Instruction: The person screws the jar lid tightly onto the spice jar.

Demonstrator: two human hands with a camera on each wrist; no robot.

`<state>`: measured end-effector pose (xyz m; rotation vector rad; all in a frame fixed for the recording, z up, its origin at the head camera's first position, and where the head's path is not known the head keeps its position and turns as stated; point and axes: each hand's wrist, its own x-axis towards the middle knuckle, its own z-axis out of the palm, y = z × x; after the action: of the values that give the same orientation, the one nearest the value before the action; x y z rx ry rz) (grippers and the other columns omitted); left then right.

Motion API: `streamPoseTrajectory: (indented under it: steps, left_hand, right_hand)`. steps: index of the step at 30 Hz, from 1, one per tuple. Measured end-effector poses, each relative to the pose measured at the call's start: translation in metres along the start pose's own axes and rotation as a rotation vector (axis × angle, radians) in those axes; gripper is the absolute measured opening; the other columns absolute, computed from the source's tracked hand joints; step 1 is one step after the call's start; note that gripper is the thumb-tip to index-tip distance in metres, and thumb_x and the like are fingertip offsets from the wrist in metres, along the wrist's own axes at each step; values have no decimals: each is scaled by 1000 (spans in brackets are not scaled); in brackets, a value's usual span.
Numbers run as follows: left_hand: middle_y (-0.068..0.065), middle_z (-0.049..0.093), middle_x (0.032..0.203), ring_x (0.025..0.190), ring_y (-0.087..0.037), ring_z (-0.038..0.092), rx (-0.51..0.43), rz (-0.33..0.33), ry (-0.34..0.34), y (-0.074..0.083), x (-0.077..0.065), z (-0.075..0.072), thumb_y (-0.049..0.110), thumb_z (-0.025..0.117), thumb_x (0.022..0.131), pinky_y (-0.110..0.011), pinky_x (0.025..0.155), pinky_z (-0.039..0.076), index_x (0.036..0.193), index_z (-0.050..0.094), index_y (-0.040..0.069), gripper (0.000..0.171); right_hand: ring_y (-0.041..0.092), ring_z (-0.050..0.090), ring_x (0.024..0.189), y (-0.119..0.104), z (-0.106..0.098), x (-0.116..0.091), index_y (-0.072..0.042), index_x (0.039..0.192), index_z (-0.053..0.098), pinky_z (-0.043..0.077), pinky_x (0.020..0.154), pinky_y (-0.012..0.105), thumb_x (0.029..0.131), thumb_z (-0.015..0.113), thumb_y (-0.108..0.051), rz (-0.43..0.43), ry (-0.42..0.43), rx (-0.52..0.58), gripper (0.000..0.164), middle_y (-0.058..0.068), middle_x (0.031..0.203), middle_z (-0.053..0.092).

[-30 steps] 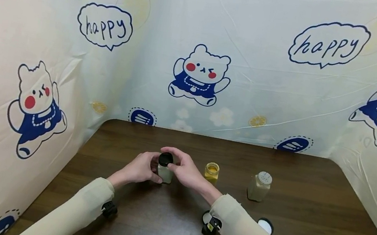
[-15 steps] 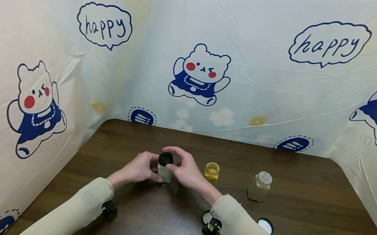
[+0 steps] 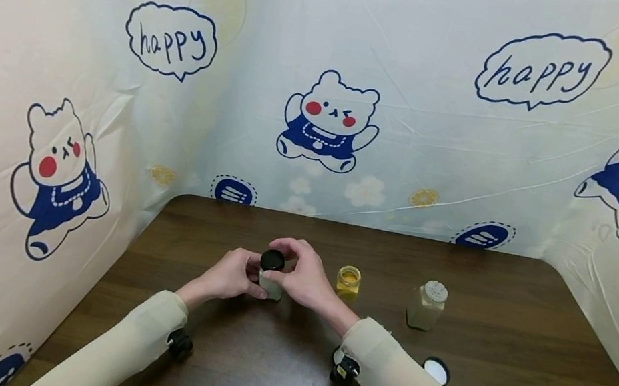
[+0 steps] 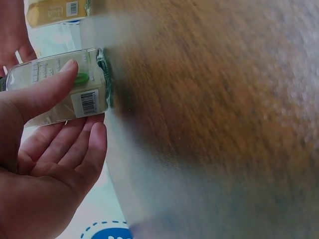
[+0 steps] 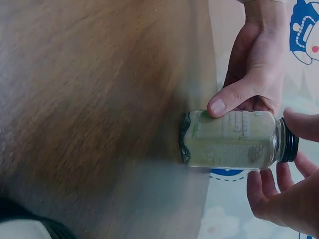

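A square glass spice jar (image 3: 272, 289) with pale powder stands upright on the table under a black lid (image 3: 272, 260). My left hand (image 3: 228, 274) grips its body from the left; the thumb (image 4: 55, 97) lies across the labelled side, fingers behind. From the right, my right hand (image 3: 306, 278) holds the black lid between thumb and fingers, as the right wrist view also shows. To the right of that hand is a lidless glass jar (image 3: 348, 283) of yellow powder. Further right stands a jar (image 3: 426, 306) of pale powder with a perforated white top.
On the dark wooden table (image 3: 514, 320), a black lid with a white inside (image 3: 436, 371) lies upturned at the right. Another lid lies mostly hidden beneath the right wrist camera (image 3: 345, 369). A printed cloth (image 3: 416, 135) surrounds the table's back and sides.
My right hand has turned slightly around the lid, its thumb shifting left across the front and its fingers raised a little. The left hand and the jar have stayed in place.
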<state>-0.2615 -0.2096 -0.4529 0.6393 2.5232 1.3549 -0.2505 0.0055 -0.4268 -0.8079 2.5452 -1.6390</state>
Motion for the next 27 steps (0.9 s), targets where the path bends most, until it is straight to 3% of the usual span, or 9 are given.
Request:
streamPoseTrajectory:
  steps: [2, 5, 13, 17, 27]
  left_hand:
    - [-9, 77, 111, 101, -23, 74, 3, 2, 0, 1, 0, 0, -4, 91, 79, -38, 88, 60, 119, 76, 1, 43]
    - [-9, 77, 110, 101, -23, 74, 5, -1, 0, 1, 0, 0, -4, 91, 79, -39, 88, 60, 119, 75, 1, 43]
    - [-10, 77, 110, 101, -24, 74, 13, -17, 9, 0, 1, 0, -3, 91, 79, -41, 89, 59, 119, 75, 0, 44]
    - [-11, 77, 111, 103, -25, 74, -5, -25, 6, -2, 1, 1, -4, 91, 78, -40, 89, 59, 122, 74, -1, 46]
    - [-11, 77, 110, 102, -25, 75, -24, -27, 4, -2, 0, 1, -5, 90, 79, -37, 88, 60, 122, 75, -1, 46]
  right_hand:
    - [23, 60, 107, -1, -1, -1, -11, 132, 68, 54, 86, 39, 89, 87, -14, 12, 1, 8, 47, 6, 117, 61]
    - [26, 59, 114, 0, -2, -3, -10, 134, 65, 54, 92, 46, 92, 84, -14, 21, -9, 69, 47, 8, 123, 61]
    - [29, 48, 142, 3, -3, 0, -7, 152, 51, 38, 112, 58, 102, 62, 2, 8, -113, 238, 52, 13, 151, 55]
    - [32, 49, 142, 3, -2, 1, -3, 154, 50, 35, 115, 60, 103, 56, 5, 4, -146, 260, 52, 18, 151, 56]
    - [36, 57, 132, 1, -1, 0, -7, 148, 59, 47, 106, 52, 105, 58, 2, 54, -139, 231, 44, 14, 149, 58]
